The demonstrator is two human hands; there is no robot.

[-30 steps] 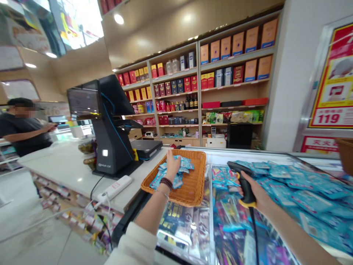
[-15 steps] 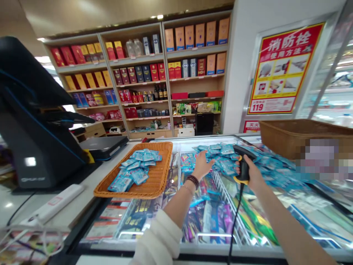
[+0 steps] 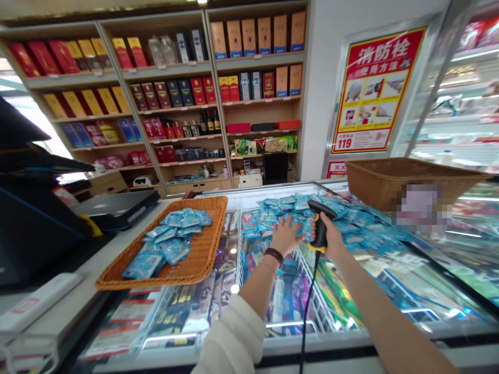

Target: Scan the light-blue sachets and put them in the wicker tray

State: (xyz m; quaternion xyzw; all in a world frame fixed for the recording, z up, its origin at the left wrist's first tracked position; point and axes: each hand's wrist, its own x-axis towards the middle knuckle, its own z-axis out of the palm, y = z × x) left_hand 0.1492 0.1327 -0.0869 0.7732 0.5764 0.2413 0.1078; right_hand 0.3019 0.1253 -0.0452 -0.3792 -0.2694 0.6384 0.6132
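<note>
My right hand (image 3: 331, 239) is wrapped around the handle of a black and yellow barcode scanner (image 3: 320, 231), its cable hanging down toward me. Just left of it, my left hand (image 3: 286, 235) reaches over blue snack packets (image 3: 268, 218) with its fingers spread. Its fingertips are at the near edge of the pile, and a packet lies between its thumb and the scanner. Many more blue packets (image 3: 362, 228) are heaped to the right on the glass top. An orange wicker basket (image 3: 208, 254) at left holds several similar packets.
Under the glass of the freezer (image 3: 218, 345) lie wrapped goods in wire baskets. A brown basket (image 3: 374, 182) stands back right. On the left counter are a dark flat device (image 3: 117, 205), a white power strip (image 3: 42, 301) and a black register (image 3: 31, 218). Shelves line the back wall.
The view has turned right, so the scene sits further left. My left hand has spread its fingers lower over the packets, closer to the scanner. My right hand still holds the scanner.
</note>
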